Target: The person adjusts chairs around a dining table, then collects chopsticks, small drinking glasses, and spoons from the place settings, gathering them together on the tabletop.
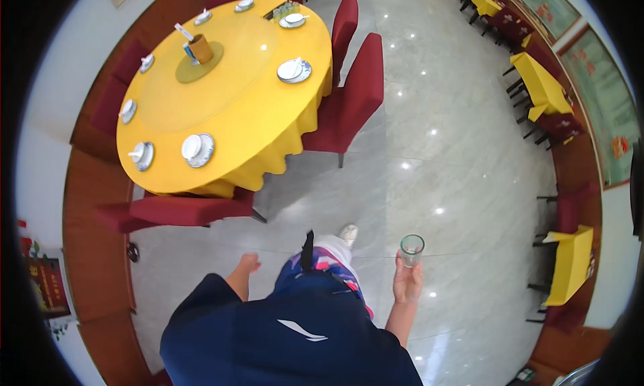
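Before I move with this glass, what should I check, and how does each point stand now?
1. Glass held: ok, in the grip of the right hand.
2. Glass upright: ok, rim up.
3. Left hand free: ok, nothing visible in it.
4. Glass clean: cannot tell.
5. Edge of the round table free of chairs: not ok, red chairs stand around it.

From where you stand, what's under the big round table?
The yellow cloth hangs down and hides almost everything under the table. Past its hem I can see grey floor and a chair leg.
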Demonstrator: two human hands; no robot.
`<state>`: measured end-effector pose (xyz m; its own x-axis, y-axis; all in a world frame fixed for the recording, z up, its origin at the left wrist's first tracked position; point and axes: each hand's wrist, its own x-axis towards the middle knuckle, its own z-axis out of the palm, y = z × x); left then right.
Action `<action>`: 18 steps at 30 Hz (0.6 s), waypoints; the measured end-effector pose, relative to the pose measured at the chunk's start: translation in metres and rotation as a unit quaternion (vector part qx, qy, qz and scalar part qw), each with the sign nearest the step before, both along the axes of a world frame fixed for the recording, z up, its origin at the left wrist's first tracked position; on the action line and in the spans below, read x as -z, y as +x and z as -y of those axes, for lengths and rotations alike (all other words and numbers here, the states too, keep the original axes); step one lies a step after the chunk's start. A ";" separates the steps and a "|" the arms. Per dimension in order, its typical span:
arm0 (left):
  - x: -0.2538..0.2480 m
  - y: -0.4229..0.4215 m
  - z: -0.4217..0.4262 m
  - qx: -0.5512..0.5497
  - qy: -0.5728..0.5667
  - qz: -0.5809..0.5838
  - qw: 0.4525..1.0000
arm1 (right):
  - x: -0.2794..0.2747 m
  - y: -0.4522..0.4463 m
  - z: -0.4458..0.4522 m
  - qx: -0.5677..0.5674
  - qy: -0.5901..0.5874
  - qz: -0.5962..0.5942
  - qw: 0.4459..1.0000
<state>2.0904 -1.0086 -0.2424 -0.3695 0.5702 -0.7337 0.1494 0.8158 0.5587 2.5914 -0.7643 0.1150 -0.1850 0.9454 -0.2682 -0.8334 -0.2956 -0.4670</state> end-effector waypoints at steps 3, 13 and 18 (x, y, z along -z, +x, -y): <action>-0.065 0.090 -0.199 -0.044 -0.031 0.023 0.998 | -0.030 0.024 -0.097 0.015 0.026 0.031 0.999; -0.251 0.148 -0.702 -0.188 0.398 -0.206 0.874 | 0.000 0.112 -0.447 0.038 0.057 0.119 0.991; -0.273 0.138 -0.810 -0.270 0.361 -0.189 0.873 | 0.018 0.090 -0.654 -0.063 0.048 0.140 0.987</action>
